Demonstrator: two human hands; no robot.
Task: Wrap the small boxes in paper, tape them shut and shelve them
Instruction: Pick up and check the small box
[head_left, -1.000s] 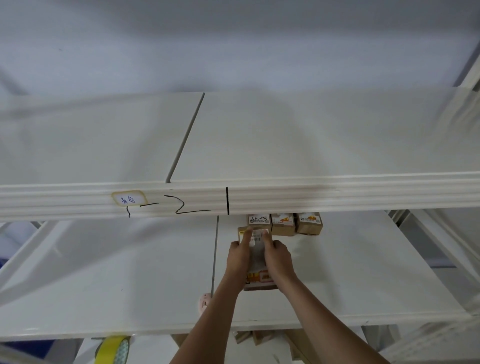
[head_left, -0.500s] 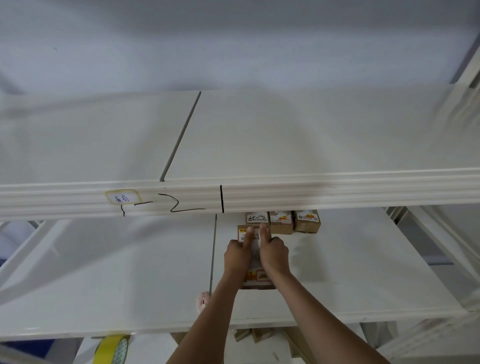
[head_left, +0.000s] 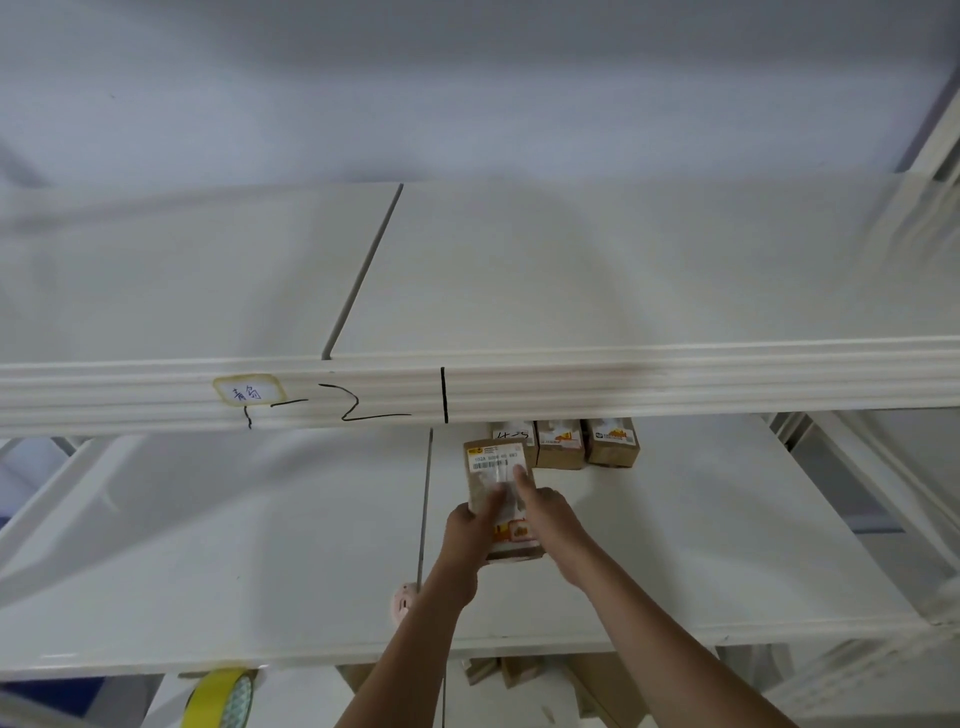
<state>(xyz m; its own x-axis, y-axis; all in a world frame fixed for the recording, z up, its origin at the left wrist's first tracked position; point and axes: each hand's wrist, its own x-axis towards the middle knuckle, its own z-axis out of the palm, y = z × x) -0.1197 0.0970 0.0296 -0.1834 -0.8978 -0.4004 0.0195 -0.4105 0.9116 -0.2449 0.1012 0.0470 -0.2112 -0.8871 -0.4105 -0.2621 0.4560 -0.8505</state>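
The lower shelf (head_left: 701, 545) carries a row of wrapped boxes (head_left: 561, 447) at its back edge, below the upper shelf rail (head_left: 623, 384). The wrapped parcel (head_left: 498, 467) lies just in front of that row, touching it, and sits farther back than a second ago. The left hand (head_left: 467, 525) has slid off the top and now grips the parcel's left side. The right hand (head_left: 545, 512) presses its top with fingers extended. Judgement: placement is nearly complete.

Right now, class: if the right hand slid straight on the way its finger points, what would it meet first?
Probably the row of boxes at the back of the shelf; the right hand points there, though depth is unclear.
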